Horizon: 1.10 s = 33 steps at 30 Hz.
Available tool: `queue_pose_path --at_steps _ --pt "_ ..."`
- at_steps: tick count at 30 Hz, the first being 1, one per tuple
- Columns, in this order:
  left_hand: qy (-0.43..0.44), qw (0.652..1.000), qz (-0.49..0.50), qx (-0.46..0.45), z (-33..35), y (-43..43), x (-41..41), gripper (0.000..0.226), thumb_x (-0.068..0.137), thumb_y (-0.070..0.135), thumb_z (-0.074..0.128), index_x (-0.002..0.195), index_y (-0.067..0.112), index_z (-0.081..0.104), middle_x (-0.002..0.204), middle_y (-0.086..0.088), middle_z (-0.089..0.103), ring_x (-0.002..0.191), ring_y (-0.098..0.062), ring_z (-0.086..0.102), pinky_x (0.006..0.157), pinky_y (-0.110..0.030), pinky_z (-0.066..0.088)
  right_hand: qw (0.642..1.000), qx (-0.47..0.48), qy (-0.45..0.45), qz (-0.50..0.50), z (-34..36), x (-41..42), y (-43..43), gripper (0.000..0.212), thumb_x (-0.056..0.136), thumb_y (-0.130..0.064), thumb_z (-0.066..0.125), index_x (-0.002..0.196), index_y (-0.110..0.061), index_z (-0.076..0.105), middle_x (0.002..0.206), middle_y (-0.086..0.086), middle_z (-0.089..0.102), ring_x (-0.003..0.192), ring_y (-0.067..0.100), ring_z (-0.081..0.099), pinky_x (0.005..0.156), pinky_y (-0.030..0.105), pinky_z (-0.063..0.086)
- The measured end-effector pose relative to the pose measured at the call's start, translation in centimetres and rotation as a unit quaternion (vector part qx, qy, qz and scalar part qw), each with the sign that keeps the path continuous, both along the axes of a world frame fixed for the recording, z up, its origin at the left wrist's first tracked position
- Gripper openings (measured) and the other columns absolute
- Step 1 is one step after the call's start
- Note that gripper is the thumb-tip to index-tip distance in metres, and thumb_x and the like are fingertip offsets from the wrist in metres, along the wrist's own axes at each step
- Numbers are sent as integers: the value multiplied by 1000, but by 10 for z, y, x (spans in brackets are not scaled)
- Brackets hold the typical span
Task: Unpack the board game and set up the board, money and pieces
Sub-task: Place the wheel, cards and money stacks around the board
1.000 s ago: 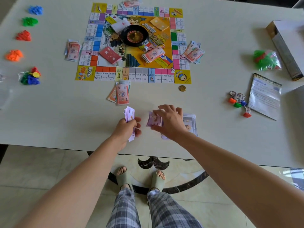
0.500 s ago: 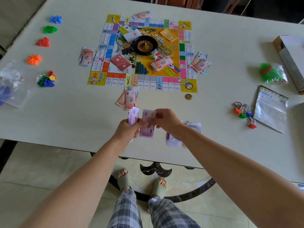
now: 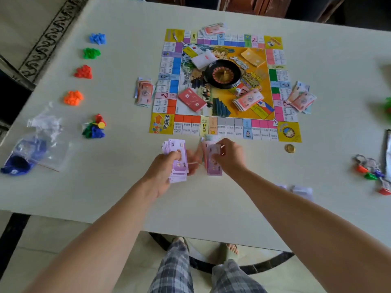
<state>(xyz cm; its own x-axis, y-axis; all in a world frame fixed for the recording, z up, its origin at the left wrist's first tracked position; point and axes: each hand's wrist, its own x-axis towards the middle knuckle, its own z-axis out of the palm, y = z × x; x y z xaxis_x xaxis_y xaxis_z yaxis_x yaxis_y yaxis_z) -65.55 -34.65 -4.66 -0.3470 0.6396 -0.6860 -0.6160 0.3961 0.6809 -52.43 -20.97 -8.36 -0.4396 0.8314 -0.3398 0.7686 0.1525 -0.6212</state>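
far left on the surface [image 3: 118,187] lies a clear plastic bag [image 3: 42,149] with something dark blue in it. beside it run small heaps of playing pieces, from far to near: a blue heap [image 3: 97,38], a green heap [image 3: 91,53], a red heap [image 3: 83,72], an orange heap [image 3: 73,97] and a mixed heap [image 3: 94,126]. a pile of pink notes [image 3: 144,94] sits just off the left edge of the board [image 3: 161,125], which lies open and flat in the middle.

near the front edge, the left hand [image 3: 165,169] is curled round a fanned wad of purple notes [image 3: 173,144], thumb on top. just right of it the right hand [image 3: 230,156] pinches a single purple note [image 3: 214,168] in thumb and fingers, held over another note pile [image 3: 203,144] that touches the board's near edge.

on the board stand a black roulette wheel [image 3: 222,74], a red card deck [image 3: 192,100] and one more pink wad [image 3: 247,100]. further notes lie at the far edge [image 3: 214,28] and the right edge [image 3: 301,99]. a gold coin [image 3: 289,148] lies just off the near right corner. pale blurred notes [image 3: 301,190] lie by the right forearm, and coloured key-ring tokens [image 3: 369,172] at the far right.
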Motion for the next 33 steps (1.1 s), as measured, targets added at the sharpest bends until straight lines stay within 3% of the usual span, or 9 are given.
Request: queue_pose_path --at_steps 2,5,8,13,16,19,23,27,33 --pt "-9 1000 -24 4 -2 4 -20 28 97 7 39 105 5 66 101 -16 73 88 -28 71 72 -33 59 999 23 -26 -3 -4 -7 0 38 75 -11 74 109 -12 57 110 8 58 90 21 54 71 28 47" --pt "-5 999 -44 -1 -8 11 -44 26 97 8 43 109 6 65 109 -18 70 101 -35 67 85 -42 56 995 83 -54 6 -2 -17 3 49 77 -19 75 119 -13 50 118 8 45 104 21 45 85 27 42" --pt "-13 999 -42 22 -10 17 -67 23 97 6 44 104 6 66 101 -18 72 89 -31 70 75 -38 59 996 81 42 6 14 -49 6 33 84 -26 70 112 -14 58 109 4 53 91 16 52 78 28 47" --pt "18 998 -30 51 -7 27 -104 19 93 2 52 105 5 67 91 -17 73 79 -30 72 70 -37 60 979 -150 112 81 42 -122 5 18 85 -33 69 90 -16 68 78 -8 67 69 6 58 63 20 45" --pt "34 998 -19 40 -7 32 -129 17 90 0 57 103 2 68 89 -18 73 80 -32 71 73 -39 58 977 -163 133 36 41 -155 8 13 80 -24 75 84 -12 70 72 -2 70 65 9 61 66 28 50" --pt "65 998 -14 0 -8 39 -153 12 86 1 63 91 9 70 79 -8 74 73 -25 71 78 -39 57 976 -164 137 39 42 -178 16 4 83 -18 73 80 -16 71 69 -5 68 62 6 58 62 21 48" --pt "66 998 0 -9 -9 56 -182 14 82 0 68 85 14 69 73 -2 74 66 -18 71 73 -36 56 981 -146 110 63 44 -209 29 16 88 -22 67 72 -25 70 71 2 68 65 12 54 63 28 44" --pt "66 998 19 -10 -7 72 -205 15 79 2 72 87 15 69 71 0 74 64 -15 71 58 -27 53 979 -158 101 73 46 -235 43 6 85 -23 70 80 -20 71 72 -3 65 58 7 51 54 21 42" --pt "110 989 84 -50 -12 87 -247 5 83 8 70 82 12 68 72 -6 73 68 -24 70 66 -31 57 990 -111 83 -34 32 -277 66 9 78 -18 77 85 -17 73 75 -4 67 65 9 58 62 26 51"
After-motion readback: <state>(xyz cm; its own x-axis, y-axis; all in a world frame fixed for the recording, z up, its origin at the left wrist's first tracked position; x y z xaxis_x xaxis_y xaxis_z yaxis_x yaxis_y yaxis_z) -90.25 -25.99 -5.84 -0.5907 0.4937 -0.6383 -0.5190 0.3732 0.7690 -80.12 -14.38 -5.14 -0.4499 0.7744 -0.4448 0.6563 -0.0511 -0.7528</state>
